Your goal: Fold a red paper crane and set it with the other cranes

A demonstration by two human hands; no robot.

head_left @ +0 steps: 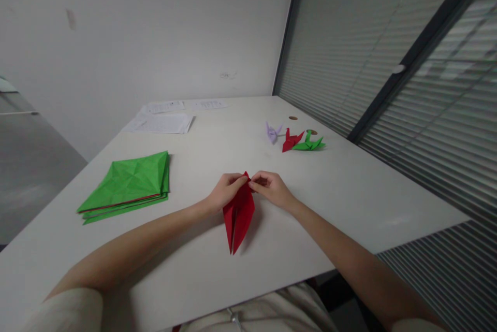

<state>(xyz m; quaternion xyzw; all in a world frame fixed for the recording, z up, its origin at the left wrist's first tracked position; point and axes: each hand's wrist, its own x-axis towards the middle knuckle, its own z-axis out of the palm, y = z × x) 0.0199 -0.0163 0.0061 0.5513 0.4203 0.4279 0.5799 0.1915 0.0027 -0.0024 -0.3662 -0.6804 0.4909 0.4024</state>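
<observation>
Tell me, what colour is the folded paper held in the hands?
The folded paper is red, seen best in the head view.

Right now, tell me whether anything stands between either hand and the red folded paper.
Nothing visible does: the left hand and right hand both grip the red folded paper near its far tip. The green creased sheets lie aside to the left, the paper cranes beyond, to the right.

Saw red folded paper [244, 213] near front edge of white worktop [341, 202], red-lined green stack [135, 179] near left edge.
</observation>
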